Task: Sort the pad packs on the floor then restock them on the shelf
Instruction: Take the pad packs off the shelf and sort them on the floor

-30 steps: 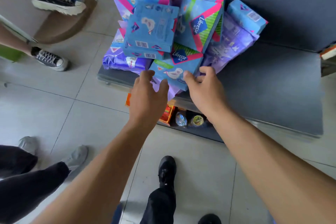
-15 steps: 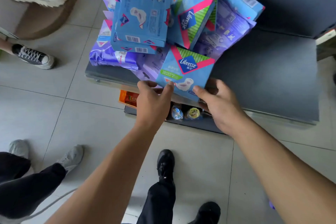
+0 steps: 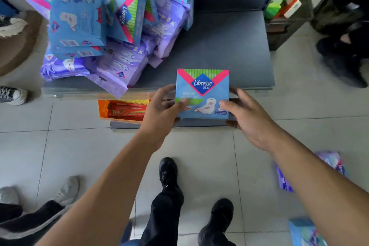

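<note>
A blue Libresse pad pack point(image 3: 202, 88) with a pink and green top is held upright at the front edge of the dark grey shelf point(image 3: 229, 50). My left hand point(image 3: 161, 110) grips its left side, thumb on the front. On its right side my right hand point(image 3: 247, 114) holds it the same way. A heap of blue and purple pad packs point(image 3: 111, 32) lies on the shelf's left half. Two more packs lie on the floor: a purple one point(image 3: 335, 162) by my right forearm and a blue one point(image 3: 305, 231) at the bottom right.
An orange snack box point(image 3: 123, 110) sits on the lower shelf under the heap. A side rack with green and orange packets point(image 3: 285, 0) stands at the right. Other people's shoes point(image 3: 12, 95) and legs are at the left and the upper right. My own feet point(image 3: 169, 173) stand on the tiled floor.
Both hands pulled the blue Libresse pack out of the heap and moved it right, to the front of the shelf's bare half. The camera view shifted right.
</note>
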Demonstrator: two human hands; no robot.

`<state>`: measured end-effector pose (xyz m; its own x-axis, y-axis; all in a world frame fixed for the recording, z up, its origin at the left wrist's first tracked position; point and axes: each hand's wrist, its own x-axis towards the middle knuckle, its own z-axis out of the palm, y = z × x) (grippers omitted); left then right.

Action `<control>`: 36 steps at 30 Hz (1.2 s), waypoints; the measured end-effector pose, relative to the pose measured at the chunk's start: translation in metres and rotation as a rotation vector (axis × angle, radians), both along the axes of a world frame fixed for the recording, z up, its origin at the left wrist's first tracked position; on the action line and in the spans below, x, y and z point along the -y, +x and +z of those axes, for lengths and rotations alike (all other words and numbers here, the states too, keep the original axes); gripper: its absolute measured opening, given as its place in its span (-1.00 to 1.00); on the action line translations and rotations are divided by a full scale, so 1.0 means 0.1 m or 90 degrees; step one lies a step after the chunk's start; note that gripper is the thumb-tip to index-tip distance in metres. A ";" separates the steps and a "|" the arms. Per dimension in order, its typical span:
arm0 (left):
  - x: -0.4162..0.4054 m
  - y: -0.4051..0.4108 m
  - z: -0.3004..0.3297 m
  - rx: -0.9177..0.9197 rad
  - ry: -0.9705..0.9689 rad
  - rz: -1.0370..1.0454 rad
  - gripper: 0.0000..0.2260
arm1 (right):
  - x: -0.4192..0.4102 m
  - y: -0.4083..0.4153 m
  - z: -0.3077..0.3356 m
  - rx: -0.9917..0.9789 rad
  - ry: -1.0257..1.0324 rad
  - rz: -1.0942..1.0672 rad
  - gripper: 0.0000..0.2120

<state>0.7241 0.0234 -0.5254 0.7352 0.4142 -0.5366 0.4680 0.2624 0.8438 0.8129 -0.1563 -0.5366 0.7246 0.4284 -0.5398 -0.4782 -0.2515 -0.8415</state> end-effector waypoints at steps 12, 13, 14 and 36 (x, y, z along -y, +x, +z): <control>2.17 0.48 -0.04 -0.035 0.021 -0.331 -0.72 | 2.43 -0.35 -0.05 -0.043 -0.025 -0.298 -0.66; 2.33 0.54 -0.06 -0.041 0.022 -0.358 -0.72 | 2.59 -0.37 -0.09 -0.051 -0.022 -0.326 -0.68; 2.48 0.60 -0.10 -0.047 0.023 -0.385 -0.72 | 2.74 -0.39 -0.11 -0.059 -0.022 -0.354 -0.69; 6.12 -0.13 -1.70 -0.148 0.033 -1.010 -0.62 | 5.48 -2.62 -1.35 -0.266 -0.126 -0.953 -0.83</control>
<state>0.7111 -0.5888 -0.6951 0.3280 -0.6310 -0.7030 0.3399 -0.6155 0.7111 0.5510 -0.7039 -0.6712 0.2013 -0.6156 -0.7619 -0.5670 0.5611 -0.6031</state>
